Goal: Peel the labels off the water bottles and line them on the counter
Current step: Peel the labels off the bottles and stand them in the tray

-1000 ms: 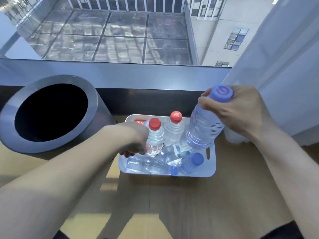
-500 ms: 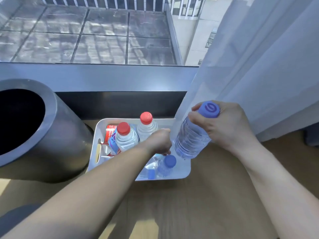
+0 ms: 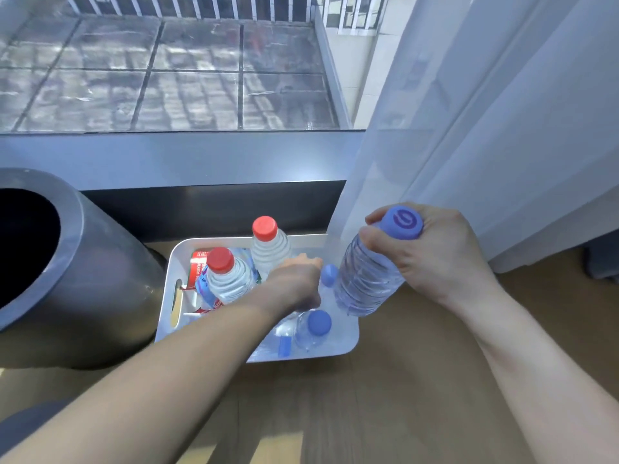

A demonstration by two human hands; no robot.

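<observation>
A white bin [image 3: 348, 339] on the wooden floor holds several water bottles. Two upright ones have red caps: one in front [image 3: 227, 279] with a red and blue label, one behind [image 3: 269, 246]. Blue-capped bottles [image 3: 313, 328] lie in the bin's right half. My right hand [image 3: 432, 256] grips the neck of a clear, label-free blue-capped bottle [image 3: 365, 279], held tilted above the bin's right edge. My left hand [image 3: 294, 283] reaches down into the bin among the lying bottles; its fingers are hidden, so I cannot tell what it holds.
A tall grey round trash can [image 3: 77, 262] stands just left of the bin. A dark window ledge [image 3: 201, 162] runs behind. A sheer white curtain [image 3: 485, 112] hangs at the right, down to the floor. Wooden floor [image 3: 385, 413] lies in front.
My left hand has moved from the bin's left side to its right half. The right hand keeps the blue-capped bottle, now lower and nearer the bin. My view has shifted right.
</observation>
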